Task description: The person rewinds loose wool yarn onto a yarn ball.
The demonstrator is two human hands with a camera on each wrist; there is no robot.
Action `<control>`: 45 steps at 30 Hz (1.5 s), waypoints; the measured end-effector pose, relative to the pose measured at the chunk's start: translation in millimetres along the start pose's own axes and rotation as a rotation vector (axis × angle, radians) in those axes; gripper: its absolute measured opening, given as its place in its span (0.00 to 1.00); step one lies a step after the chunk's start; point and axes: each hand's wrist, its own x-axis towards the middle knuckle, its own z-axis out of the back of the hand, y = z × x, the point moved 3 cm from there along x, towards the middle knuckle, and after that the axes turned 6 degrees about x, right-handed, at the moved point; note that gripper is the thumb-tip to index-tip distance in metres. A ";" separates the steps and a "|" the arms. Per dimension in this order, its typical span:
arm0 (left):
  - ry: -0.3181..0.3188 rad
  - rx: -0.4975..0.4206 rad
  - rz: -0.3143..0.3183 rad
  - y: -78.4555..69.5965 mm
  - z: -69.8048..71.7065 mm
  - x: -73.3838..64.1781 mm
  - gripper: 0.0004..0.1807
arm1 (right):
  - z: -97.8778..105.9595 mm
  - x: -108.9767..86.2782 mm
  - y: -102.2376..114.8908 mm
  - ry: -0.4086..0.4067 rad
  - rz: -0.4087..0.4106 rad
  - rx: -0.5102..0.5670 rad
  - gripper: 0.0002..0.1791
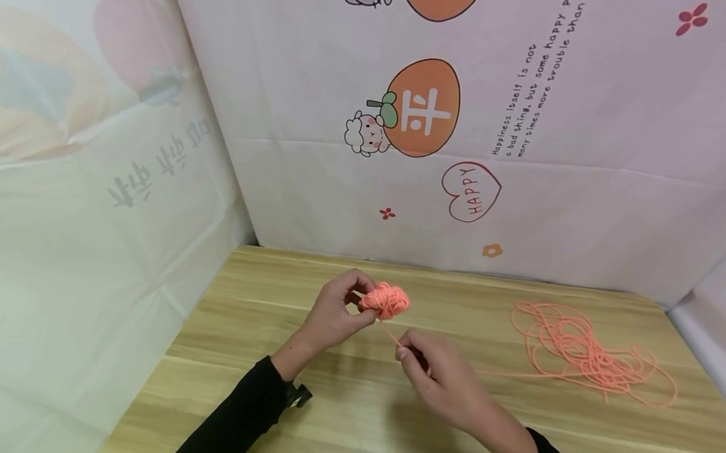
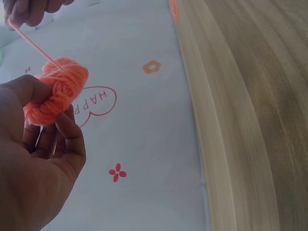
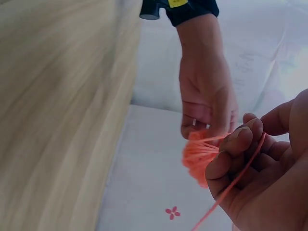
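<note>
My left hand (image 1: pixel 333 311) holds a small ball of orange yarn (image 1: pixel 387 300) between thumb and fingers, raised over the table. In the left wrist view the wound yarn (image 2: pixel 62 86) bulges out past the thumb, its strands wrapped in several directions. To the right and nearer to me, my right hand (image 1: pixel 444 379) pinches a single strand between thumb and forefinger. A short taut length of the strand (image 2: pixel 36 44) runs from those fingertips to the ball. In the right wrist view the strand (image 3: pixel 226 191) also passes back across the right palm.
A loose tangle of orange yarn (image 1: pixel 594 355) lies on the right of the wooden table (image 1: pixel 242 356), joined by a strand to the right hand. A printed white cloth (image 1: pixel 316 191) hangs behind the table, and another (image 1: pixel 94 255) hangs on the left.
</note>
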 end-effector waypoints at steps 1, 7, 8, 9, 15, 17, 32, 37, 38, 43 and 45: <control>0.006 0.002 -0.003 0.2 -0.3 0.0 0.15 | 2.7 1.0 1.1 -0.007 0.005 -0.007 0.11; 0.057 0.008 -0.029 -0.5 -4.0 -1.1 0.14 | 19.0 10.8 2.8 -0.079 0.034 -0.044 0.11; 0.066 0.006 -0.031 -1.0 -4.7 -1.3 0.14 | 21.8 12.4 2.7 -0.091 0.036 -0.049 0.11; 0.074 0.003 -0.034 -1.5 -5.5 -1.4 0.14 | 24.7 13.9 2.4 -0.102 0.038 -0.055 0.11; 0.116 -0.005 -0.044 -5.4 -8.6 -2.4 0.15 | 36.9 23.1 2.1 -0.122 0.037 -0.106 0.10; 0.144 -0.005 -0.053 -6.7 -9.7 -3.0 0.15 | 39.5 26.5 2.0 -0.123 0.033 -0.113 0.10; 0.296 -0.112 -0.135 -11.9 -15.4 -6.4 0.17 | 38.0 40.8 -31.6 -0.100 -0.089 -0.095 0.12; 0.310 -0.192 -0.130 -11.0 -16.3 -6.6 0.17 | 33.0 42.2 -45.7 -0.056 -0.103 -0.008 0.13; 0.310 -0.203 -0.131 -11.2 -16.4 -6.5 0.17 | 31.6 42.3 -47.5 -0.049 -0.106 0.008 0.13; 0.304 -0.253 -0.110 -11.2 -15.6 -6.4 0.16 | 23.7 42.2 -54.4 -0.017 -0.130 0.042 0.12; 0.297 -0.272 -0.093 -11.0 -15.0 -6.4 0.15 | 19.8 41.6 -57.3 0.005 -0.145 0.058 0.12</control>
